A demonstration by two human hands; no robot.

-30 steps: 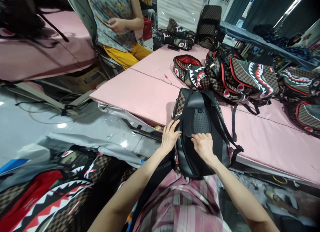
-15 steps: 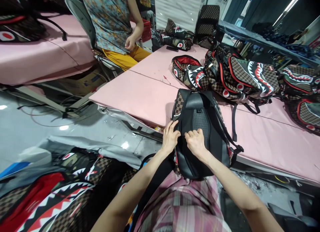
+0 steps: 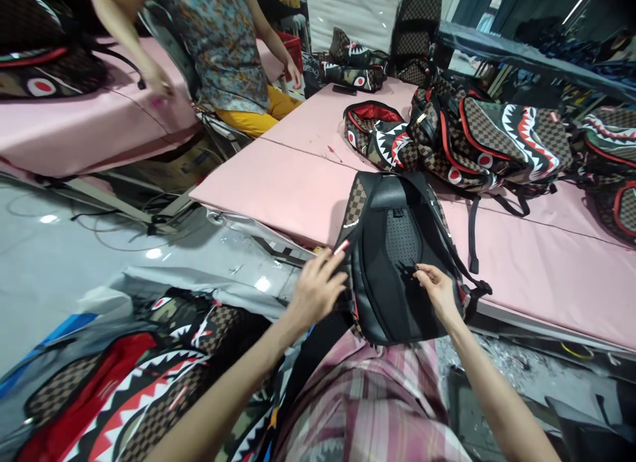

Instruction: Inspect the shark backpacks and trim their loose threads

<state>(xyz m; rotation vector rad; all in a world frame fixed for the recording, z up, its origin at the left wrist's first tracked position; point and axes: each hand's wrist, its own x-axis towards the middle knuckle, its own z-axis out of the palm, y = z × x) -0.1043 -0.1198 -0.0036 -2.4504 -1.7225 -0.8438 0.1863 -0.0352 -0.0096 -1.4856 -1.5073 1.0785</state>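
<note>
A black-backed backpack with brown checked sides leans against the table edge, its padded back and straps facing me. My left hand is beside the backpack's left edge, open with fingers apart. A small red-and-white piece shows by its fingertips; I cannot tell whether it is on the bag or touching the hand. My right hand is closed in a pinch over the lower right of the back panel. A thin dark bit shows at its fingertips, too small to name.
Several shark-mouth backpacks lie on the pink table at right. More bags are piled low at left. A seated person is across the table, near another pink table.
My hands have moved apart: the left went left off the backpack and spread, the right went right with a pinch. The seated person's arm now reaches toward the other table.
</note>
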